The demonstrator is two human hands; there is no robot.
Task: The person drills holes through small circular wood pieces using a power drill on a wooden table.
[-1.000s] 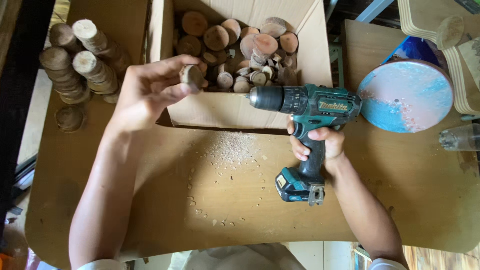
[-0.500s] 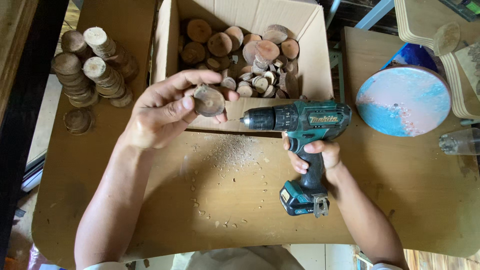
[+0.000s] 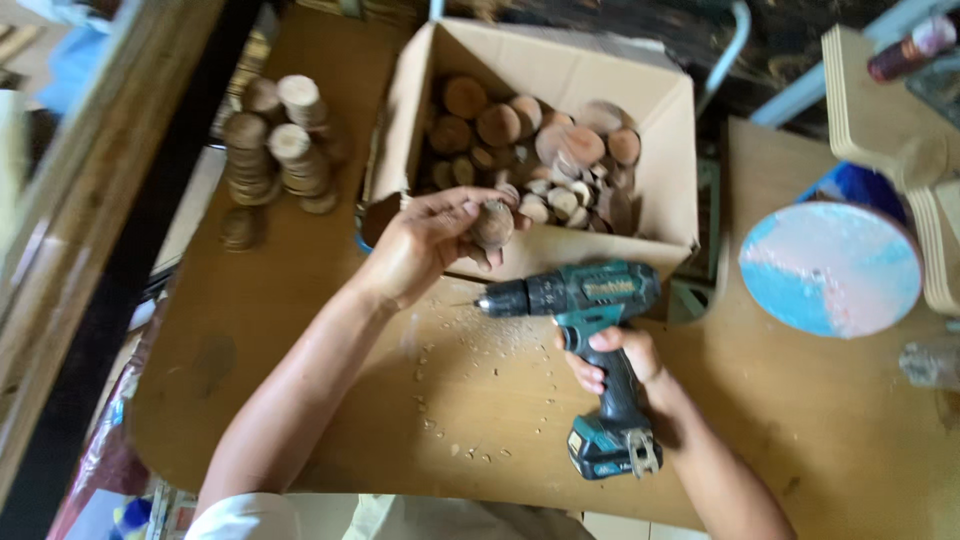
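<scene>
Sawdust-strewn table [image 3: 300,300]: stacked discs [image 3: 275,150], open box [image 3: 560,70].

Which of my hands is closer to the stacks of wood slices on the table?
Left. Your left hand, holding a wood slice by the cardboard box, sits just right of the stacks. Your right hand holds the drill, farther right.

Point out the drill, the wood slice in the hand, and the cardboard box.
drill [image 3: 590,292], head view, on its teal body.
wood slice [image 3: 493,225], head view, on its round face.
cardboard box [image 3: 560,70], head view, on its far inner wall.
</scene>
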